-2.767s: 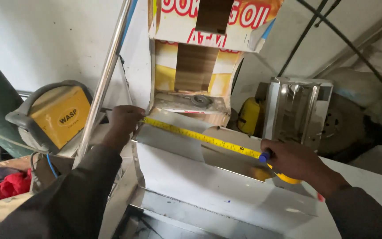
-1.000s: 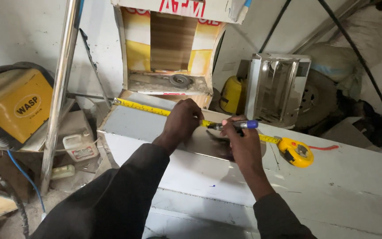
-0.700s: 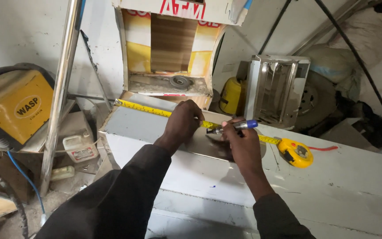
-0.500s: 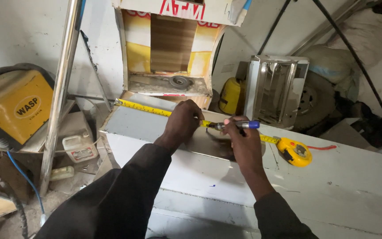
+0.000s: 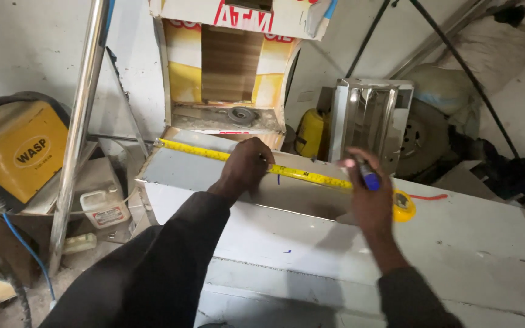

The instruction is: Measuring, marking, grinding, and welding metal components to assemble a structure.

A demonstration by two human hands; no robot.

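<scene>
Fingers of the left hand (image 5: 247,164) are curled down and press on the yellow tape measure blade (image 5: 244,163), pinning it flat against the white sheet-metal panel (image 5: 311,237). Fingers of the right hand (image 5: 369,197) are closed around a blue marker (image 5: 366,173), its tip pointing up toward twelve o'clock, just above the tape.

From where I stand, the blade runs from about ten o'clock of the panel, where its end sits at the panel's far-left corner, across to three o'clock, where the round yellow tape case (image 5: 403,205) lies on the metal touching the right hand's far side. A short blue mark (image 5: 278,180) shows on the panel just beside the blade, between the two hands. A second small blue dot (image 5: 287,251) sits lower on the panel, toward six o'clock. A red line (image 5: 429,197) trails off from the case toward three o'clock.

Behind the panel at twelve o'clock stands a yellow and white cabinet (image 5: 232,67) with an open brown recess. At one o'clock is a shiny folded steel box (image 5: 369,118), with a yellow canister (image 5: 311,130) just beside it. At nine o'clock a polished steel pole (image 5: 80,127) leans upward, next to a yellow machine (image 5: 13,152) and a small white plastic jug (image 5: 101,208) on the floor.
</scene>
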